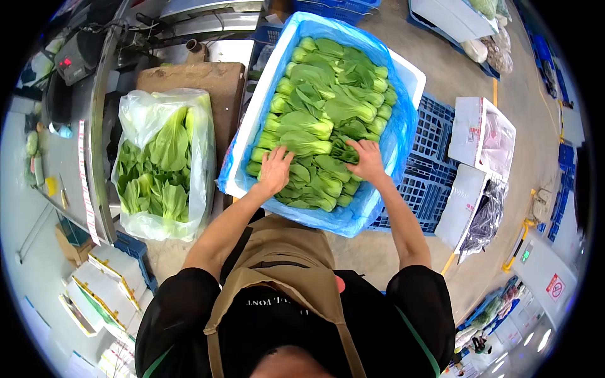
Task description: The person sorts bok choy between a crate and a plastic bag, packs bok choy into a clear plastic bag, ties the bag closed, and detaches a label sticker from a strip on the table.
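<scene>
A white foam box [411,82] lined with a blue plastic bag [403,135] stands in front of me, filled with rows of green bok choy [309,126]. On the left side of the rows, my left hand [275,170] rests on the stems with its fingers apart. Across from it, my right hand [368,160] has thumb and fingers around the dark leaves of a bok choy [344,150]; part of its grip is hidden. A clear plastic bag [200,145] with more loose bok choy [157,183] lies to the left of the box.
Left of the bags runs a metal table [75,157] with a red-lit display [70,60]. A brown board [220,82] lies behind the clear bag. On the right are blue pallets [419,189] and white foam boxes [463,195]. Blue crates [337,9] stand at the back.
</scene>
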Motion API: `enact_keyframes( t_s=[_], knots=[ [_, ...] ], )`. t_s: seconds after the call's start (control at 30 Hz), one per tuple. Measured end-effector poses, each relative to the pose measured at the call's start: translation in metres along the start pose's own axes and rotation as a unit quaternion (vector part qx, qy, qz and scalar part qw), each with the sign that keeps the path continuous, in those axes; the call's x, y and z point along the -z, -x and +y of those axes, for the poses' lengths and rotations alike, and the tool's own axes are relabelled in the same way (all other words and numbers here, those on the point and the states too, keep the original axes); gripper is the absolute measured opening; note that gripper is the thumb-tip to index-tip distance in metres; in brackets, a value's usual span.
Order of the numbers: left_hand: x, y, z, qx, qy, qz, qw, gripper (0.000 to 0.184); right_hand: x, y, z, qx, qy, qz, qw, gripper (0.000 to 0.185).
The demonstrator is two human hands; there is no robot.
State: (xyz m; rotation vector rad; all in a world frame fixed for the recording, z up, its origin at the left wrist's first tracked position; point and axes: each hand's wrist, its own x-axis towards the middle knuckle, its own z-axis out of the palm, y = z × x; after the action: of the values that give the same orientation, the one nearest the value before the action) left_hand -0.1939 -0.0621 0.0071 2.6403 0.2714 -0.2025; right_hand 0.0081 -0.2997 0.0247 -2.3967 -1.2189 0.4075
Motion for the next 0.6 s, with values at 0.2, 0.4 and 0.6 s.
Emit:
enact_keyframes(
  t_s=[0.2, 0.4, 0.6],
  knots=[
    [0.0, 0.009, 0.015, -0.001, -0.029, 0.003, 1.0, 0.047, 0.047, 0.009, 0.009, -0.153, -0.276, 0.098, 0.944, 0.077],
    [-0.031, -0.04, 0.065, 0.02, 0.05, -0.085, 0.995, 0.04, 0.043, -0.024, 0.027, -0.185, -0.189, -0.176, 0.948, 0.076],
    [-0.035, -0.048, 0.066, 0.122, 0.162, -0.084, 0.976, 0.031, -0.039, -0.044, 0.004, -0.164, 0.147, -0.154, 0.963, 0.064]
  ],
)
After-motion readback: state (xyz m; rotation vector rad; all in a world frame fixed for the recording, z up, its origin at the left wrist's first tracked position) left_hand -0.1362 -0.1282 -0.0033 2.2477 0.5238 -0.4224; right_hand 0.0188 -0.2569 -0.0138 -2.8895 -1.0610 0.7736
